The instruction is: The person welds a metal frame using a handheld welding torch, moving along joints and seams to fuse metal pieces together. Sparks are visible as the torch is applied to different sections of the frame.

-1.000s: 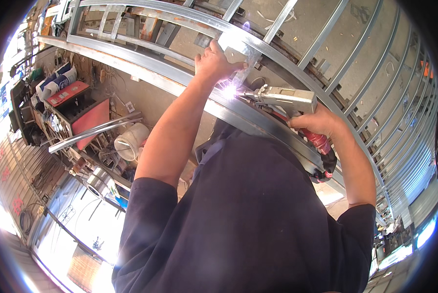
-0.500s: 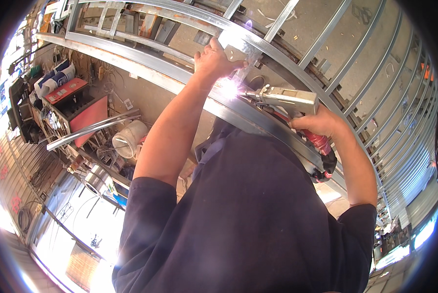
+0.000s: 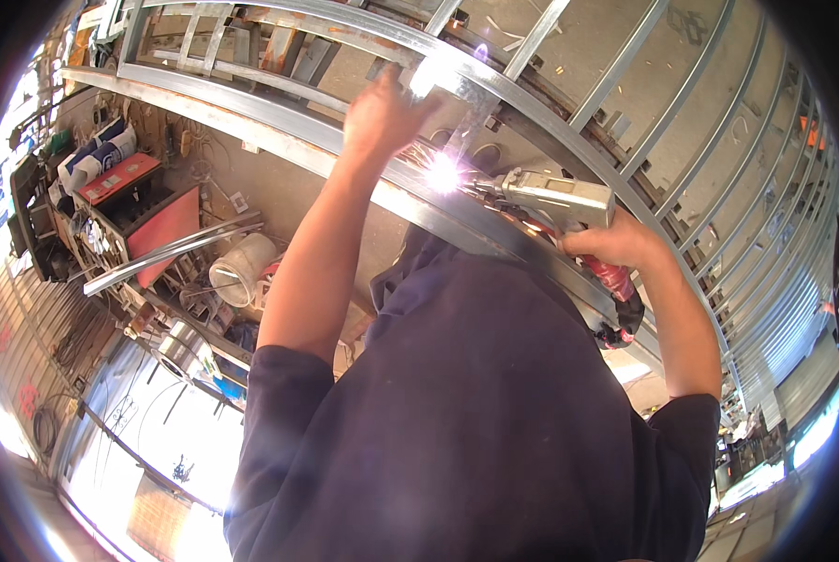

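My right hand point(image 3: 616, 242) grips a handheld welding gun point(image 3: 562, 195), a grey metal body with a red cable sleeve below it. The gun's nozzle points left at a glaring spot with flying sparks, on the near steel rail point(image 3: 466, 217) of a large metal frame. My left hand point(image 3: 382, 117) hovers just beyond that rail, up and left of the glare, its fingers stretched out and somewhat blurred. It appears to hold nothing. Beside it, a short shiny crosspiece point(image 3: 471, 126) spans towards the curved far rail point(image 3: 541, 117).
Parallel metal bars point(image 3: 686, 98) of the frame fan out on the right. At left stand a red-topped machine point(image 3: 120, 178), loose steel tubes point(image 3: 171, 253) and a whitish bucket point(image 3: 242, 272). Dark shoes point(image 3: 485, 155) partly show beneath the frame.
My left hand has shifted left, away from the crosspiece beside the glare. The welding gun keeps nearly the same place, and more sparks fly leftward. The view has shifted slightly.
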Available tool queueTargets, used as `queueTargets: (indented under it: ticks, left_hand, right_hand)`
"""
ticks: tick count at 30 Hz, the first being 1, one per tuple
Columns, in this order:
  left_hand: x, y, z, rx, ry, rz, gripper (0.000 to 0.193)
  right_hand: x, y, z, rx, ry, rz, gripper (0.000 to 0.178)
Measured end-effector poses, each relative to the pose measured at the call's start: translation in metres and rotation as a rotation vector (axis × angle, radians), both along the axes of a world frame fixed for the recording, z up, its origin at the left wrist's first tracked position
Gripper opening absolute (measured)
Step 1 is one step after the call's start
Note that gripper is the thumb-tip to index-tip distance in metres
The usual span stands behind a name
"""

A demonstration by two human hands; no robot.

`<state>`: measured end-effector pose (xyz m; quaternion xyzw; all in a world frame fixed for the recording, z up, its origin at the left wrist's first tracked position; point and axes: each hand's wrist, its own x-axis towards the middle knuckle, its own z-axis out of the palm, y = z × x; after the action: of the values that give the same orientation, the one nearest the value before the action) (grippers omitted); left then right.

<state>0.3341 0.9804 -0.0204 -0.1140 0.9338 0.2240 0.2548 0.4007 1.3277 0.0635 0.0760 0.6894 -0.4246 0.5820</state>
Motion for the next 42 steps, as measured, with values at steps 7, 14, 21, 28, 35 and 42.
queueTargets:
  ticks: [7,14,21,28,35,42]
  left_hand:
    - [0.043,-0.089,-0.015,-0.143,0.651,0.675,0.079]
    - [0.051,-0.087,-0.039,-0.005,0.544,1.099,0.087]
    - [0.043,-0.091,-0.035,-0.002,0.373,1.207,0.094]
    - [0.042,-0.090,-0.031,-0.039,0.344,1.225,0.094]
    - [0.042,-0.090,-0.032,-0.009,0.392,1.230,0.091]
    - [0.042,-0.091,-0.035,0.022,0.418,1.244,0.094]
  right_hand:
    - [-0.006,-0.009,0.024,-0.142,0.012,-0.210,0.049]
    - [-0.029,-0.088,0.004,-0.231,0.054,-0.225,0.038]
    - [-0.029,-0.098,-0.023,-0.196,0.051,-0.159,0.026]
    - [-0.033,-0.095,-0.025,-0.207,0.041,-0.094,0.024]
    - [-0.031,-0.096,-0.024,-0.187,0.045,-0.065,0.022]
    - [-0.031,-0.099,-0.018,-0.249,0.045,-0.129,0.032]
